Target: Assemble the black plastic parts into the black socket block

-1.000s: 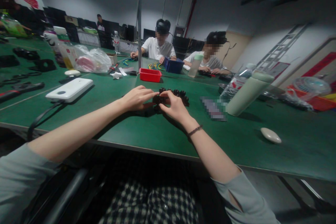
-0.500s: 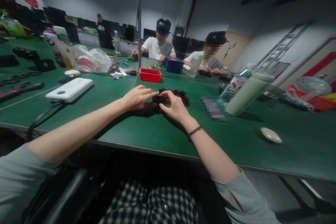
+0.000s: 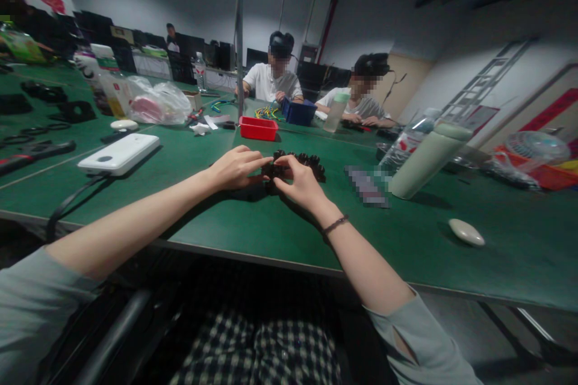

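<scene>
Both hands meet over a cluster of black, knobbly parts [image 3: 311,163] on the green table [image 3: 253,228]. My left hand [image 3: 235,167] reaches in from the left, its fingers closed on the near-left end of a black toothed piece [image 3: 270,171]. From the right, my right hand [image 3: 298,181] pinches the same piece between thumb and forefinger. Fingers hide much of it, and I cannot make out its exact kind. More of the black parts stretch out behind my right hand.
Ahead stands a red tray [image 3: 258,129], with a blue bin [image 3: 298,112] beyond it. A white power bank [image 3: 120,154] with a cable lies left. To the right are a phone [image 3: 366,186], a green flask [image 3: 428,159] and a white mouse [image 3: 466,233]. Two co-workers sit opposite.
My hands and the black piece stay practically where they were. Across the table, one co-worker's raised hand has shifted slightly behind the pole.
</scene>
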A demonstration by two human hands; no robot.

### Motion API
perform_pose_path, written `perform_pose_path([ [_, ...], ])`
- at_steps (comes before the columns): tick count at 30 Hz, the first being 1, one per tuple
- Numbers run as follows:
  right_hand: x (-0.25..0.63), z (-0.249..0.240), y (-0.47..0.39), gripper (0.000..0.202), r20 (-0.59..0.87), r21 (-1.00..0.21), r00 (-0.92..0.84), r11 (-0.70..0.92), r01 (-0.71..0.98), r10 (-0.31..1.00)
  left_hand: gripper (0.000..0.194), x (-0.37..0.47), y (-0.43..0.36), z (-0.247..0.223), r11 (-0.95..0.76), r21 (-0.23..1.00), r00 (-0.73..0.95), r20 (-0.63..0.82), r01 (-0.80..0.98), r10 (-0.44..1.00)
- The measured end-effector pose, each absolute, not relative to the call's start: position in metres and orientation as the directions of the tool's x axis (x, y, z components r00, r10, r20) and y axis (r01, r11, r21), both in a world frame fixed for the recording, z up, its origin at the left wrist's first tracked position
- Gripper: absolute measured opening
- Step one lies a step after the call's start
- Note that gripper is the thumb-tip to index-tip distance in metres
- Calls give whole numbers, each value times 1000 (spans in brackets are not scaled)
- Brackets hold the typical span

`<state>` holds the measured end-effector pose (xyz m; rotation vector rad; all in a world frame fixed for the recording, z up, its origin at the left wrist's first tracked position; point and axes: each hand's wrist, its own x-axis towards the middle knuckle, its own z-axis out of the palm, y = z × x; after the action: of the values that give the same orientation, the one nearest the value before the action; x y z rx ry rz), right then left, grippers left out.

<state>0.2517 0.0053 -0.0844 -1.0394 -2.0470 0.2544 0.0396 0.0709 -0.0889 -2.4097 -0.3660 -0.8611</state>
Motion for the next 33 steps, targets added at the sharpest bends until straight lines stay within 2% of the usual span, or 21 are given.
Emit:
perform_pose_path([
  [18, 251, -84, 5, 27, 574, -498, -339, 647, 577, 745, 37, 40, 69, -88, -802, -443, 756, 655, 401, 16],
  [33, 250, -83, 3, 27, 577, -492, -338, 647, 583, 744, 38, 39, 70, -89, -807, -419, 769, 636, 416, 66],
])
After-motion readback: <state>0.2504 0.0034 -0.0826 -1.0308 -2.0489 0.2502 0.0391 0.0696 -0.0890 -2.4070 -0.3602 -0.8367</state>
